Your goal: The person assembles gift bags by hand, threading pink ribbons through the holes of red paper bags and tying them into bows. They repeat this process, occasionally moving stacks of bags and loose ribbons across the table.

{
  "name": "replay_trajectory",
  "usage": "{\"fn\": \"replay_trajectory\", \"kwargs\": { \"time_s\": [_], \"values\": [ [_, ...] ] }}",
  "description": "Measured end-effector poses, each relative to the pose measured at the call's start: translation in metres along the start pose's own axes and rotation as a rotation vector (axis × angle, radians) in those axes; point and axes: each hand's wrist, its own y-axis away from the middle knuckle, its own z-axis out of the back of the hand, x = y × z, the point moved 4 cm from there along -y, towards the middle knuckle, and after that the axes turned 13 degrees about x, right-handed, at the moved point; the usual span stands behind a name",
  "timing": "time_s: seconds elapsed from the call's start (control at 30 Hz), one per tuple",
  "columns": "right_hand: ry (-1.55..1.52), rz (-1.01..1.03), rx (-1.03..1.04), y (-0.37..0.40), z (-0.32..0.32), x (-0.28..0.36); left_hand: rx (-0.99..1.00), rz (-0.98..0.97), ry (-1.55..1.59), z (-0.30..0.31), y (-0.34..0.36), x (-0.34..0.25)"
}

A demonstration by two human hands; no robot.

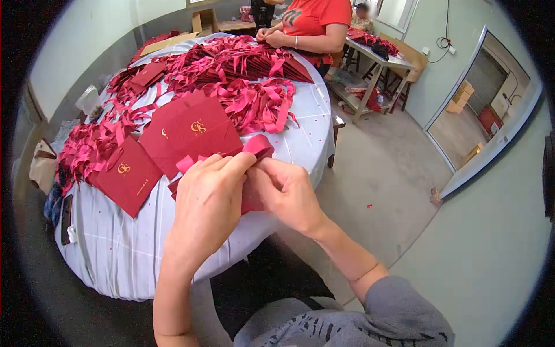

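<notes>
My left hand [209,194] and my right hand [289,194] meet at the near edge of the table, fingers pinched together on a pink-red ribbon [258,146] that loops up between them. Below the hands shows part of a dark red paper bag [250,199], mostly covered by my fingers. Just beyond lie flat red bags with gold print, one large bag [211,124] in front and another bag [130,176] to the left. The ribbon's ends are hidden behind my fingers.
A round table [115,243] with a white cloth holds heaps of ribbons [260,104] and stacked bags. A phone [67,220] lies at its left edge. Across it stands a person in a red shirt [318,26]. Behind is a side table [399,61]; a doorway [480,98] opens at right.
</notes>
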Motion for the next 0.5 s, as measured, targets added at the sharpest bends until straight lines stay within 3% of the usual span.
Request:
{"fn": "replay_trajectory", "kwargs": {
  "time_s": [0.07,0.13,0.23,0.3,0.37,0.5],
  "values": [
    [-0.301,-0.169,0.127,-0.004,0.000,-0.005,-0.008,0.014,-0.024,-0.001,0.000,-0.001],
    [-0.362,-0.186,0.161,-0.005,-0.001,-0.003,-0.019,0.026,-0.052,-0.001,0.000,0.000],
    [-0.162,-0.032,0.021,-0.003,-0.003,-0.006,-0.030,0.010,0.005,-0.002,0.000,0.002],
    [0.247,0.182,-0.123,0.002,0.001,0.003,-0.086,0.023,-0.012,-0.004,0.001,0.004],
    [0.287,0.219,-0.264,0.005,0.008,0.009,-0.120,0.032,0.017,-0.006,0.003,0.005],
    [0.523,0.409,-0.147,-0.001,0.020,0.024,-0.132,-0.014,-0.025,-0.005,0.005,0.002]
  ]
}}
